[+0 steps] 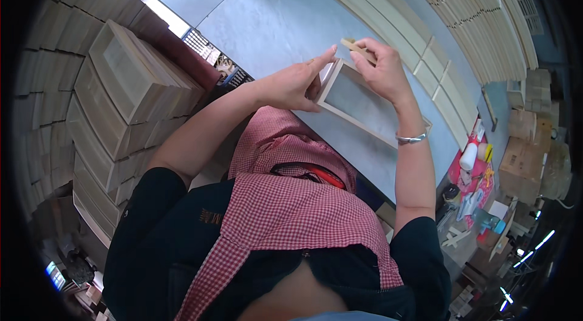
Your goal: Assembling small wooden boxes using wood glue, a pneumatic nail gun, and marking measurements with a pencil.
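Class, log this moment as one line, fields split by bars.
left hand: at left end of wooden frame | right hand: holds small wooden piece | frame: on blue-grey table

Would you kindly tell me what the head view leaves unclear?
In the head view:
Wooden frame: far rail, partly hidden by the right hand.
Small wooden piece: its held end, covered by that hand.
Left hand: curled fingers, shadowed and partly self-hidden.
Stacked wood, far left: cut off by the dark rim.

On the bluish worktop [261,23], a wooden frame [354,120] touched by the left grip [296,85] is laid beneath the right grip [384,72], beyond which pale panels [392,26] and stacked wooden strips [470,11] are set.
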`<state>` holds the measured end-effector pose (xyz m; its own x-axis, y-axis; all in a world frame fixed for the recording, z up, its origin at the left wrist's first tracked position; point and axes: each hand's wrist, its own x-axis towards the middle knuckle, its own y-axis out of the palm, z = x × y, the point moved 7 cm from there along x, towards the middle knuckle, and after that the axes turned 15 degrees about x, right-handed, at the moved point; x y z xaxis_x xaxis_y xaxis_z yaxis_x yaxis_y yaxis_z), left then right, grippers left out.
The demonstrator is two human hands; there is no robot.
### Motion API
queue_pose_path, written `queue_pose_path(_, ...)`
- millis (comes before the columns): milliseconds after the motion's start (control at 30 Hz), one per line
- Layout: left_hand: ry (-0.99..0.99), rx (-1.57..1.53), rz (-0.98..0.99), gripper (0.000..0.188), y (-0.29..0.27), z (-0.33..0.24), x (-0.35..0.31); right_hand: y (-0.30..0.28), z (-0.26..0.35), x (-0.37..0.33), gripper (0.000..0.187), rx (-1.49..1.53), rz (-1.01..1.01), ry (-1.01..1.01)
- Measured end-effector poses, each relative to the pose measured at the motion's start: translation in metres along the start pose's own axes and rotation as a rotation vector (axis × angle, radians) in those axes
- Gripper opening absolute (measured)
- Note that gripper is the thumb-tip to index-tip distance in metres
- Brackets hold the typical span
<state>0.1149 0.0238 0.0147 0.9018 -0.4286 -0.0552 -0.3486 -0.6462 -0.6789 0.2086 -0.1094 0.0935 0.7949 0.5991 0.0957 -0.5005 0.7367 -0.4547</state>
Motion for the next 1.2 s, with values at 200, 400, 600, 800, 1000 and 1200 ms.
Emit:
queue_pose_path(200, 0.083, -0.013, -0.127, 0.130, -0.003, -0.003, -0.006, 0.016, 0.008, -0.010, 0.008, -0.213, 0.153, -0.004)
queue_pose_path(400, 0.024, -0.037, -0.027, 0.124, -0.005, -0.005, -0.004, 0.024, 0.023, -0.023, 0.012, -0.272, 0.167, -0.189)
queue_pose_path(600, -0.044, 0.107, -0.020, 0.111, -0.006, -0.001, 0.001, 0.031, 0.035, -0.040, 0.011, -0.391, 0.193, -0.141)
queue_pose_path(800, 0.108, 0.402, -0.240, 0.106, -0.008, -0.003, 0.000, 0.066, 0.061, -0.089, 0.016, -0.284, 0.262, -0.131)
queue_pose_path(1000, 0.102, 0.413, -0.207, 0.106, -0.008, -0.006, 0.009, 0.072, 0.041, -0.146, 0.009, -0.277, -0.021, -0.139)
queue_pose_path(1200, 0.014, 0.402, -0.170, 0.106, -0.012, 0.001, 0.001, -0.026, -0.007, -0.230, 0.013, -0.442, -0.264, 0.082)
